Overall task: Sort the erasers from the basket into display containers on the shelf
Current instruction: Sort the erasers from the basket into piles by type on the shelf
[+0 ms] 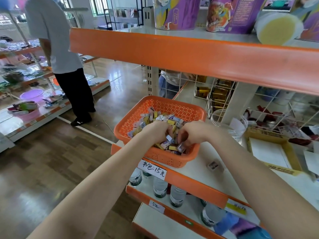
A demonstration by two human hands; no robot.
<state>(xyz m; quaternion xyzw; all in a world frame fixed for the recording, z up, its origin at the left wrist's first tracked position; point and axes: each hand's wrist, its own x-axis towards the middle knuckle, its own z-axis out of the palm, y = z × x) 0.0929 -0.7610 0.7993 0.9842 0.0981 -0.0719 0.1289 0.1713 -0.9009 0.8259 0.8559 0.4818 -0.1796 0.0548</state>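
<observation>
An orange perforated basket [172,106] sits at the shelf's left front corner, filled with several small wrapped erasers [161,117] in yellow, white and pink. Both my hands are down in the pile. My left hand [156,131] has its fingers curled into the erasers. My right hand [193,133] is curled beside it, fingertips among the erasers near the basket's front. A clear plastic jar [229,124] stands just right of the basket. A yellow-rimmed cardboard box [274,150] with a white bottom lies further right. One loose eraser [214,165] lies on the shelf.
An orange shelf edge [189,54] overhangs close above the basket. Gold cans [217,96] sit behind a wire grid. Water bottles [160,187] fill the shelf below. A person [58,49] stands in the aisle at left by another shelf.
</observation>
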